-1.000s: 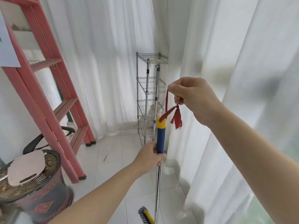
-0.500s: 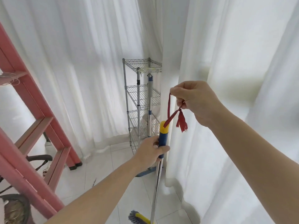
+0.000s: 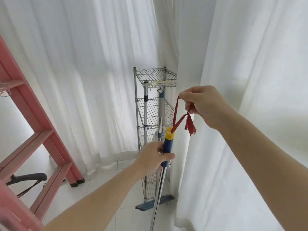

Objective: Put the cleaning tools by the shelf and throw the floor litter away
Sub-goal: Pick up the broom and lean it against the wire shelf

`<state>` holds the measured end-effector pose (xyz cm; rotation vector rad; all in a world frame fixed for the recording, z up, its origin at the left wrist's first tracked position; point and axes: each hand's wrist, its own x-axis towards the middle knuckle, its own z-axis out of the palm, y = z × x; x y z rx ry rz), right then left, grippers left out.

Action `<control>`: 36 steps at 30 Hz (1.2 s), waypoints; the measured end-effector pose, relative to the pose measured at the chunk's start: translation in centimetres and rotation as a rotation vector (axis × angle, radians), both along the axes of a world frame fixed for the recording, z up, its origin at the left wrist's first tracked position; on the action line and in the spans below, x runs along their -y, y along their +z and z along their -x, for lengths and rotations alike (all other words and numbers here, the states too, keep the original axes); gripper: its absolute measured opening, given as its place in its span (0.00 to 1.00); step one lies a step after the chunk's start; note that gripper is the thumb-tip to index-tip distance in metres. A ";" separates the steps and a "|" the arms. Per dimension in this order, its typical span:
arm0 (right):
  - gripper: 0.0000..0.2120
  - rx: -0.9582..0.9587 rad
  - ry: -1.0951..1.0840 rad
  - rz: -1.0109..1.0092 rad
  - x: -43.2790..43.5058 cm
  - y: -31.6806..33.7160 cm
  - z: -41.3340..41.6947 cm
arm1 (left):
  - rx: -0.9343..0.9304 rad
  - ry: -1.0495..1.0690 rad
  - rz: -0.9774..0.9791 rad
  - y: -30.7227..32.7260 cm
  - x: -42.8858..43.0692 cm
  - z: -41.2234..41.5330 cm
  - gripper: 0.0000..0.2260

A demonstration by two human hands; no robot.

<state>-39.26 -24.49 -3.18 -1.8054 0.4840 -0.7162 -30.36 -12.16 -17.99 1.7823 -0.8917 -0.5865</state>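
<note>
Found tool handle [image 3: 168,145] just in front of wire shelf [image 3: 155,75], gripped at blue sleeve by left hand [image 3: 153,157], fingers curled round it. Noted right hand [image 3: 203,104] above, pinching red hanging loop [image 3: 175,112] at yellow cap. Recorded long axis near upright, cap uppermost, shaft running down toward floor.

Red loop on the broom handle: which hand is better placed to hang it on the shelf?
Probably the right hand: it pinches the red loop, raised toward the wire shelf; the left hand grips the blue handle lower, steadying it.
</note>
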 end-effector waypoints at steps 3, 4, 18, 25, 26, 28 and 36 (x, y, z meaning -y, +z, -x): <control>0.05 0.001 0.014 -0.009 2.6 -0.1 -2.1 | 0.009 0.022 -0.004 0.2 2.2 -1.5 0.11; 0.05 0.002 0.018 -0.014 3.4 -0.2 -2.8 | 0.001 0.030 -0.001 0.2 2.9 -2.0 0.11; 0.05 -0.126 0.072 0.077 12.6 0.0 -11.6 | -0.045 0.007 0.008 -2.0 13.5 -11.8 0.16; 0.13 -0.211 0.077 0.191 17.1 0.4 -17.1 | -0.057 -0.093 -0.043 -3.0 18.8 -16.6 0.20; 0.14 -0.212 0.073 0.218 17.7 0.3 -17.6 | -0.064 -0.105 -0.049 -3.0 19.4 -17.2 0.20; 0.13 -0.203 0.062 0.264 18.8 -0.1 -18.6 | -0.072 -0.121 -0.058 -3.0 20.6 -18.3 0.18; 0.12 -0.170 0.076 0.362 23.3 -1.4 -23.1 | -0.060 -0.106 -0.113 -3.4 25.1 -21.9 0.13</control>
